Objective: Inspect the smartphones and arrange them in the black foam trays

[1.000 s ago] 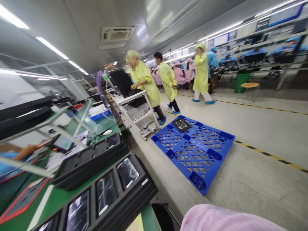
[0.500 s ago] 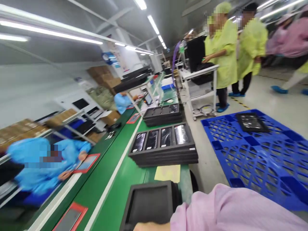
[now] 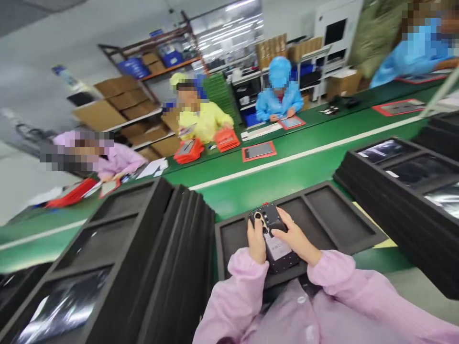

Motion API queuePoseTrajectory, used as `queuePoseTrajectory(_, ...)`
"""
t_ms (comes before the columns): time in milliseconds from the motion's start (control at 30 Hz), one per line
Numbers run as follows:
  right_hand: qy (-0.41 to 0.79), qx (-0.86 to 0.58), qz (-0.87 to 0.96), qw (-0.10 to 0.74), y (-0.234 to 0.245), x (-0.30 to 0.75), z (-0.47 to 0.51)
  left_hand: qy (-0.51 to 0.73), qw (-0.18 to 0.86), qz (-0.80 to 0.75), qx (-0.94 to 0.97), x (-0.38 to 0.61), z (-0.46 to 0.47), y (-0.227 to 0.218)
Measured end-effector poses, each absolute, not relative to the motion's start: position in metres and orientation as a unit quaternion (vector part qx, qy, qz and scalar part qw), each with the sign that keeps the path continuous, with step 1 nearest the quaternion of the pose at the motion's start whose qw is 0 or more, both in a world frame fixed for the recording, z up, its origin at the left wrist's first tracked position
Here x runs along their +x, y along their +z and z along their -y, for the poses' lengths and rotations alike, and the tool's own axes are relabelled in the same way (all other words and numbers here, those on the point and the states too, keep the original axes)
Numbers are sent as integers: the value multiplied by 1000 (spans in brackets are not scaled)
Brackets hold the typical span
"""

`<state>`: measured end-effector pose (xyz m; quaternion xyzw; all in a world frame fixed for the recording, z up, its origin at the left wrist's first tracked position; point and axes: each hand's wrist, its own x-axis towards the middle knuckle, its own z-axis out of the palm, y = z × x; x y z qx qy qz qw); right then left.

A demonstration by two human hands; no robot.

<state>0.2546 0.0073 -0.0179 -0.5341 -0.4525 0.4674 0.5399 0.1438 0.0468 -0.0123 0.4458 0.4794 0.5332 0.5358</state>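
Left hand [image 3: 256, 242] and right hand [image 3: 299, 240] are both gripping the black device [image 3: 281, 252], camera side up. Half a second ago we were looking toward a blue pallet with just one hand peeking in, so I'd say attention's now on this one piece. It's over the foam tray [image 3: 333, 215]; can't tell if it's touching. Tall left stack [image 3: 186, 253] and right stack [image 3: 382, 217] box things in, so elbow room's tight. Past that, green tabletop [image 3: 301, 169] and a co-worker in blue [image 3: 278, 99].
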Motion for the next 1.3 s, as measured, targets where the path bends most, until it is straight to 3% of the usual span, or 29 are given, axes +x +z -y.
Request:
queuePoseTrajectory(200, 445, -464, 553, 530, 4, 260, -4, 576, 508, -358, 531, 135, -43, 17)
queuePoseTrajectory(333, 433, -433, 582, 536, -1, 262, -6, 565, 473, -267, 622, 128, -47, 8)
queuePoseTrajectory(667, 470, -468, 508, 549, -23, 242, 11, 575, 485, -294, 590, 121, -18, -15)
queuePoseTrajectory(933, 389, -430, 598, 553, -25, 247, 17, 601, 397, -273, 637, 119, -10, -26)
queuePoseTrajectory(1300, 371, -393, 639, 547, -43, 249, 16, 595, 420, -274, 628, 116, -7, -35)
